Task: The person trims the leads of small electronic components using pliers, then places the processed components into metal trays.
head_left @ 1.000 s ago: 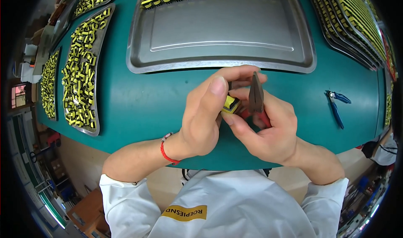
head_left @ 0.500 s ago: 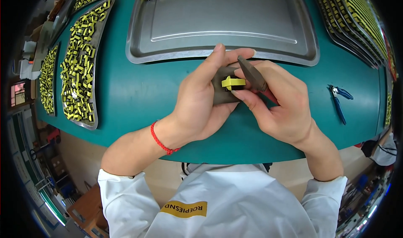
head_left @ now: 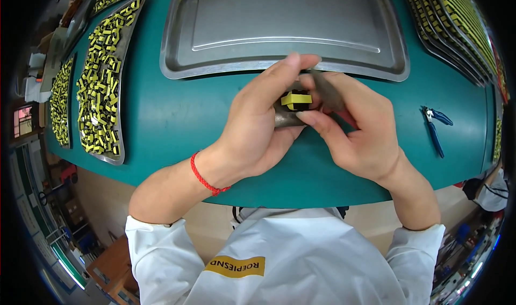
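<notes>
My left hand (head_left: 250, 125) is closed around a dark grey, smooth piece (head_left: 287, 120), whose full shape the fingers hide. Against it sits a small yellow-and-black part (head_left: 296, 99), which looks like a tape-wrapped transformer. The thumb and fingertips of my right hand (head_left: 368, 125) pinch that part from the right. Tucked in the same hand is a tool with a dark, tapering metal end (head_left: 327, 91) and a red handle (head_left: 345, 119); most of it is covered by the palm.
Beyond my hands lies a large metal tray (head_left: 215, 71) with rows of yellow-and-black parts along its far side. Heaped parts fill a tray (head_left: 127, 52) at left. Stacked loaded trays (head_left: 449, 30) stand far right; blue-handled cutters (head_left: 434, 135) lie at right on the green mat (head_left: 183, 122).
The yellow-and-black part has shifted slightly up and left, and its end tilts differently. The tool's dark end has swung a little, and the left fingers curl further over.
</notes>
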